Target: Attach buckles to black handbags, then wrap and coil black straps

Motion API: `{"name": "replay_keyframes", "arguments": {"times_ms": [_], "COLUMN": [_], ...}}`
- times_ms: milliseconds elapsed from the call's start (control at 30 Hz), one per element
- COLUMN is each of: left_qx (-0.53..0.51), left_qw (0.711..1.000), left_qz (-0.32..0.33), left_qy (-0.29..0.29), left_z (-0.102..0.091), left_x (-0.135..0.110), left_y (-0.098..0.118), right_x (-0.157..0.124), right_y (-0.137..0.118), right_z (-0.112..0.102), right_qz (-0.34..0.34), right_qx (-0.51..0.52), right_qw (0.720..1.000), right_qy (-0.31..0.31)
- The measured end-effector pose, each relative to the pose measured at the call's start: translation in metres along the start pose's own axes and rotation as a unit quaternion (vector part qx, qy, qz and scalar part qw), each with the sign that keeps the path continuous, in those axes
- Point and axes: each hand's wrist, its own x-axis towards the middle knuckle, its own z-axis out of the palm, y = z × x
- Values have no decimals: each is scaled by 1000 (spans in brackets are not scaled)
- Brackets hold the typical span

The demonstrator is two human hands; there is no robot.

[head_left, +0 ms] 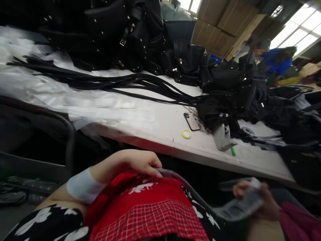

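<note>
My left hand (144,162) is closed in front of the red apron (150,197), thumb and fingers pinching one end of a translucent plastic strip (232,211). From there the strip curves across my lap to the right. At the lower right, my right hand (268,202) is blurred by motion, with its fingers bent around the clear plastic. Both hands are below the table edge. Beyond them, on the white table (160,124), lie a phone (192,122) and a yellow ring (186,134) that looks like a tape roll.
Black straps (135,80) stretch along the table beside white sheets (82,103). Black bags with metal studs (140,36) are heaped behind. A whitish device (222,138) stands near a green object (233,151). A co-worker in blue (276,63) is at the far right.
</note>
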Motion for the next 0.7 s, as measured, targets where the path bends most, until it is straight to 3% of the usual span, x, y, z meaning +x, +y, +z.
{"name": "replay_keyframes", "arguments": {"times_ms": [100, 133, 233, 300, 367, 400, 467, 567, 700], "left_qx": [8, 7, -14, -26, -36, -48, -95, -189, -256], "left_qw": [996, 994, 992, 993, 994, 993, 992, 982, 962], "left_qz": [-35, -43, -34, -15, 8, 17, 24, -18, -97], "left_qy": [80, 101, 122, 116, 107, 103, 81, 18, 0], "left_z": [5, 9, 22, 26, 24, 20, 11, 0, -1], "left_x": [18, 26, 51, 61, 60, 54, 32, -11, -52], "left_y": [-16, -21, -24, -22, -25, -30, -47, -82, -114], "right_x": [28, 34, 32, 25, 23, 25, 36, 58, 79], "right_y": [-7, -13, -38, -56, -70, -75, -83, -87, -86], "right_z": [49, 70, 143, 186, 212, 217, 209, 179, 148], "right_qz": [54, 40, -152, -281, -297, -287, -267, -268, -252], "right_qx": [-156, -193, -186, -176, -199, -220, -253, -252, -243], "right_qw": [985, 979, 964, 914, 858, 837, 821, 837, 862], "right_qy": [-44, -51, -115, -232, -368, -411, -438, -405, -366]}}
